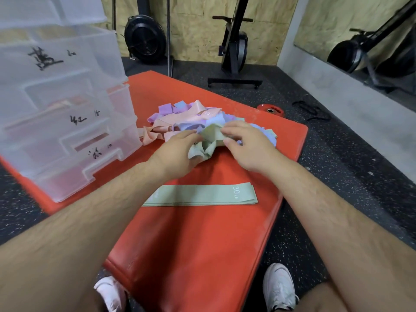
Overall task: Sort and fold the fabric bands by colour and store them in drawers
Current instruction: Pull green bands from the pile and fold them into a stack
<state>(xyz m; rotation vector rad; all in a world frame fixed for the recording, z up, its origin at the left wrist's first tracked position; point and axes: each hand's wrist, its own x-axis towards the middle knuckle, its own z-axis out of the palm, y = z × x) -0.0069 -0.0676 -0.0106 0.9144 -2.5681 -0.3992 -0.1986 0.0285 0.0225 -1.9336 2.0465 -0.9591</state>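
Observation:
A tangled heap of pink, purple and blue fabric bands (191,115) lies on the red mat (202,233). At its near edge sits a crumpled green band (210,137). My left hand (177,152) grips its left side, and my right hand (245,144) pinches its right side from above. A flat stack of green bands (200,195), printed "30 LB", lies nearer to me on the mat. A translucent plastic drawer unit (63,109) with handwritten labels stands at the mat's left.
A small red weight plate (271,110) lies on the dark rubber floor past the mat's far corner. Black exercise machines (234,48) stand against the wooden back wall. My white shoes (279,287) are at the mat's near end.

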